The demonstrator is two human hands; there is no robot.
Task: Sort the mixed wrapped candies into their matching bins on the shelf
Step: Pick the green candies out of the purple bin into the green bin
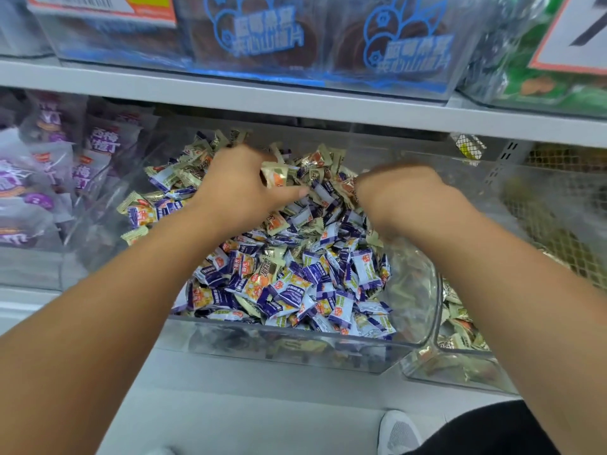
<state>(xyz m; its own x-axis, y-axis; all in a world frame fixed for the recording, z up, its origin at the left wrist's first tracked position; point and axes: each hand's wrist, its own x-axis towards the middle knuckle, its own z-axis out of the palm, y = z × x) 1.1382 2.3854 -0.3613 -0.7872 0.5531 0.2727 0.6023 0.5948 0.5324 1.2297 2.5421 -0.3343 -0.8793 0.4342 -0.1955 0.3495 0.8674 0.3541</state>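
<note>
Candies (289,280) heaped in clear bin (295,353), left hand (243,182) pinching cream candy (274,175), right hand (400,192) grip unclear

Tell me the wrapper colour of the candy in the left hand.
Beige with an orange patch, seen in the head view.

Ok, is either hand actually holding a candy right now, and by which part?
The left hand grips a beige wrapped candy by its left end, between thumb and curled fingers. The right hand is motion-blurred, fingers buried in the pile; its hold cannot be told.
</note>
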